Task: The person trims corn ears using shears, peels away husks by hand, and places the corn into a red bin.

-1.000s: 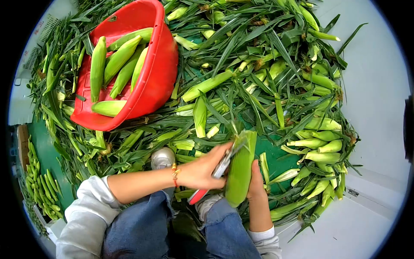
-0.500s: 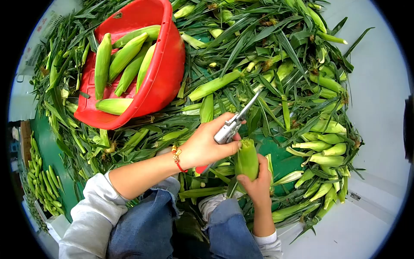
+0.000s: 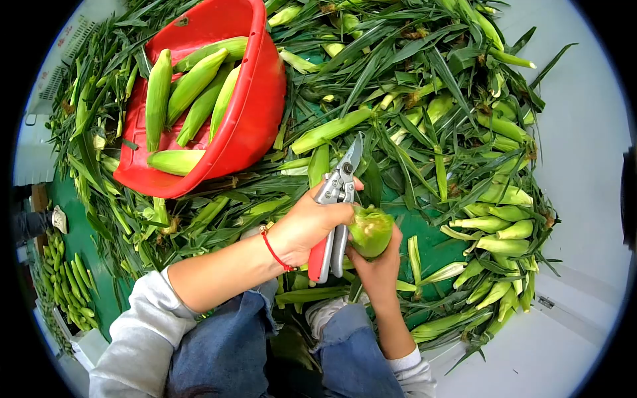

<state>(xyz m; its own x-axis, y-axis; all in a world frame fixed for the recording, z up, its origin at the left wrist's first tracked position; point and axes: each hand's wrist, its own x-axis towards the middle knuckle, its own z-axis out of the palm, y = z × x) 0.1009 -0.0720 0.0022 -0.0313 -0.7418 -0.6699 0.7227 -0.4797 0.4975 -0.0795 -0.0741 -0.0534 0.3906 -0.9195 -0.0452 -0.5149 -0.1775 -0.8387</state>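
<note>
Facing a big corn-leaf heap point(image 3: 418, 63), both grips full

Heap fills most of your view; green floor point(image 3: 441, 249) shows through the gaps. White wall point(image 3: 577, 172) bounds it on the right. Red tub point(image 3: 265, 109) rests on it, upper left, tipped with its opening toward the left; probably makes for easy reach in. Several husk-on ears point(image 3: 158, 99) lie inside, mostly side by side, likely because that packs tidily. More loose ears point(image 3: 507, 229) are bunched at right, which I'd guess keeps them near your right side.

Corn ear point(image 3: 371, 237) is just above your knees point(image 3: 348, 338), foreshortened, frayed pale end up at you. Your right hand point(image 3: 379, 272) is wrapped round its lower part, presumably to leave that end exposed and the ear steady.

Your left hand point(image 3: 310, 224) is closed on the pruning shears point(image 3: 340, 184), tips away from you, handles sticking out below the palm. Reads like that grip frees the thumb, which sits at the ear's end; can't tell if it's pressing. Smallest bit: red bracelet point(image 3: 274, 253) on your left wrist.
</note>
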